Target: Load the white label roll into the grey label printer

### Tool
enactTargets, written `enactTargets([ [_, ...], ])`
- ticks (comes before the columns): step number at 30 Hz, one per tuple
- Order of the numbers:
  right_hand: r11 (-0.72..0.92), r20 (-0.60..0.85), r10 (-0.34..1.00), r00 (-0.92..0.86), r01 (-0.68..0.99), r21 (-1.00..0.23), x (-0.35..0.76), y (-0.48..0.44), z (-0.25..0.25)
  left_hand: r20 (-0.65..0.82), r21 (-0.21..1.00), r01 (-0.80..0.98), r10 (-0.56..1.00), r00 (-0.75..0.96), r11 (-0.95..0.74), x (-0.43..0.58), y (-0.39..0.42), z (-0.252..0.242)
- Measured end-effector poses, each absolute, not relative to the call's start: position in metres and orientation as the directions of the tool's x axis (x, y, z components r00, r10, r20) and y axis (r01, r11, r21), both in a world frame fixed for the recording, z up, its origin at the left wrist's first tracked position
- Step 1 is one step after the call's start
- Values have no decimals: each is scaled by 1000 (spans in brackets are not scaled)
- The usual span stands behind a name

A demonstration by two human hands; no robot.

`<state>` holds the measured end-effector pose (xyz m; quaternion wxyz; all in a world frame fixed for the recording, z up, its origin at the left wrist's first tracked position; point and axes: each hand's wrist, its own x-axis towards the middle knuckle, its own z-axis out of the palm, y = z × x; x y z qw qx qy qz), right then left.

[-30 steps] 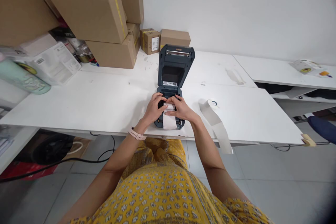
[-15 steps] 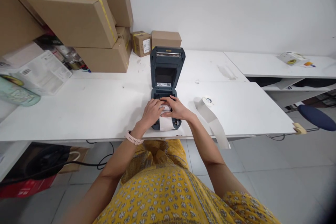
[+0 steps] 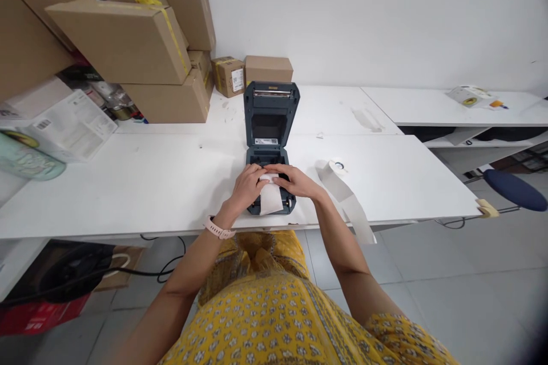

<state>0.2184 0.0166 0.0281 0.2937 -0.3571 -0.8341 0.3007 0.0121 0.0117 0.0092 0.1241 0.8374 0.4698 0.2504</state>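
Note:
A dark grey label printer stands on the white table with its lid raised. In its lower half lies a white label roll, its loose strip hanging forward over the printer's front. My left hand is closed on the roll's left side, wrist in a pink band. From the right, my right hand curls over the roll, fingertips meeting those of the left at the back. Much of the roll is hidden under my fingers. A second label roll rests to the right, its strip trailing past the table's front edge.
Cardboard boxes are stacked at the back left, with two smaller cartons behind the printer. A white box and a mint green bottle sit at the far left. A beige clamp grips the table's right corner.
My right hand's fingers have drawn in and flattened over the roll, closer to the left hand's. The view has tilted slightly; the printer stays in place.

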Motion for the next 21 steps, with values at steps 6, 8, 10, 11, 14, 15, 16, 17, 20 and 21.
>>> enactTargets([
  [6,542,367,818,-443,379,-750,214,14,16,312,429,730,846,432,-532,13,12,9],
  [8,518,435,854,-286,374,-769,214,14,12,304,428,732,847,436,-531,13,13,10],
  [10,514,511,850,-124,408,-755,213,16,8,291,426,736,850,439,-526,13,12,13],
  [11,513,536,840,-81,439,-738,213,17,5,284,425,739,852,440,-523,14,12,14],
  [14,493,525,845,-100,528,-692,211,22,-5,271,419,747,856,441,-517,15,10,17],
  [15,482,507,854,-116,542,-688,211,24,-8,269,418,746,855,442,-518,15,10,18],
  [16,474,492,861,-126,549,-688,210,25,-10,269,419,745,855,444,-519,15,9,18],
  [17,467,482,867,-131,554,-689,210,25,-12,271,421,742,854,445,-521,15,8,18],
  [20,459,476,870,-127,562,-688,210,26,-15,279,433,735,853,441,-522,16,7,15],
  [21,454,475,872,-123,567,-687,210,26,-15,278,437,735,855,438,-519,16,6,14],
])
